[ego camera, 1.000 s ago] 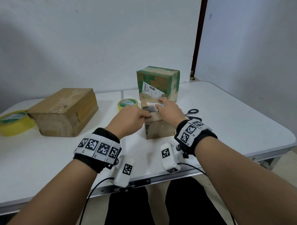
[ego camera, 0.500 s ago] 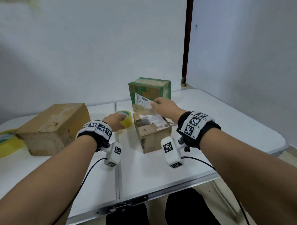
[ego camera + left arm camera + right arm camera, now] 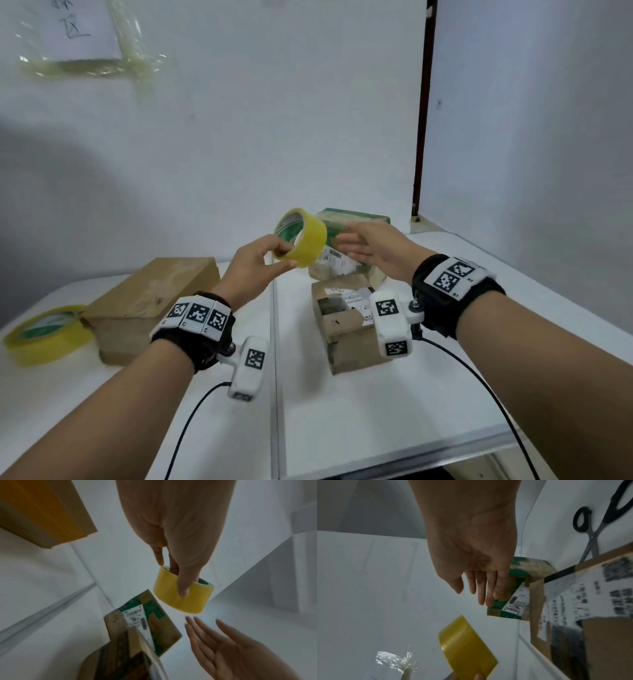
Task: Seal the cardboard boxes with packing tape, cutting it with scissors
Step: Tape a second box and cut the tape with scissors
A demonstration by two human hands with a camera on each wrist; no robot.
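My left hand [image 3: 255,263] holds a yellow tape roll [image 3: 303,236] up in the air, thumb on the outside [image 3: 184,588] and fingers through the core. My right hand [image 3: 373,251] hovers just right of the roll with straight fingers [image 3: 202,632], touching nothing. Below them a small brown box [image 3: 346,318] with a shipping label stands on the white table [image 3: 342,428]. Behind it stands a green-printed box [image 3: 356,219]. Black-handled scissors [image 3: 597,520] lie on the table beside the small box, seen only in the right wrist view.
A larger flat brown box [image 3: 150,305] lies at the left. A second yellow tape roll [image 3: 44,335] sits at the far left edge. A paper sheet [image 3: 85,31] is taped to the wall behind. The table's front edge [image 3: 411,459] is near my body.
My left hand took the tape roll from the table beside the small box and raised it. My right hand left the box top and rose toward the roll. The head view tilted up.
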